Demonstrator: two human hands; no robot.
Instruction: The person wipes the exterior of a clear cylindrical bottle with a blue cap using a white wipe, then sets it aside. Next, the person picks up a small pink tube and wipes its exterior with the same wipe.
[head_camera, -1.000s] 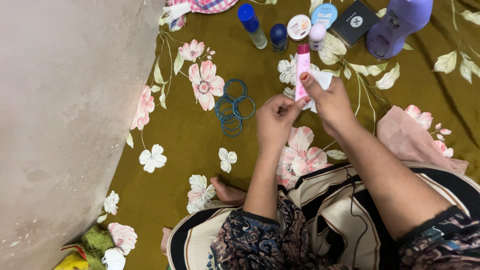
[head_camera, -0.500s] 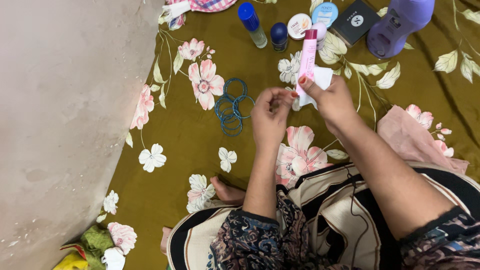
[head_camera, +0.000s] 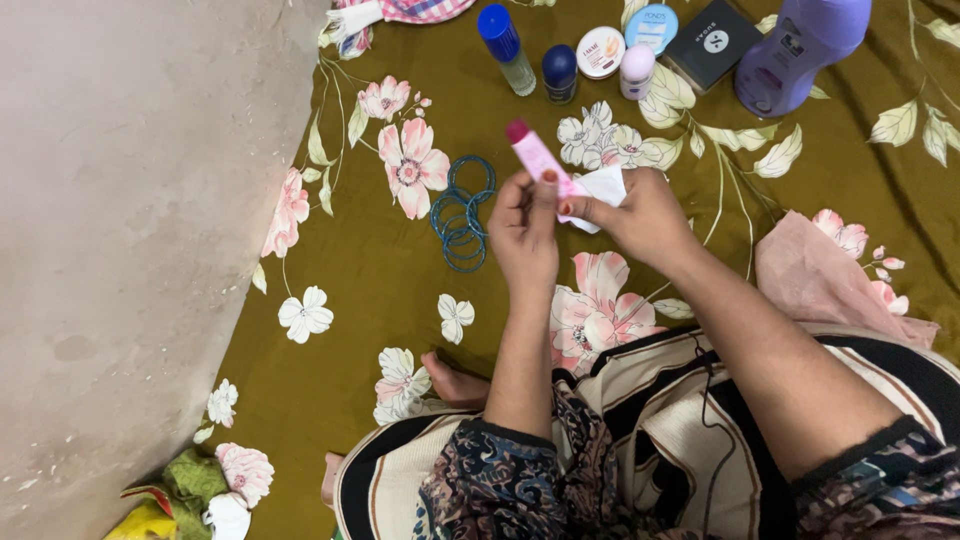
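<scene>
Pink tube (head_camera: 535, 158) sits mid-frame, tilted up-left; our left hand (head_camera: 527, 232) pinches it, our right hand (head_camera: 640, 215) closes around white tissue (head_camera: 600, 185) touching it.

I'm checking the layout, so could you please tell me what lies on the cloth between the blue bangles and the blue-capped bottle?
In the head view, only floral cloth lies between the blue bangles and the blue-capped bottle.

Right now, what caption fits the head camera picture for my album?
Both hands, left and right, hold a pink tube and white cloth above a flowered sheet.
</scene>
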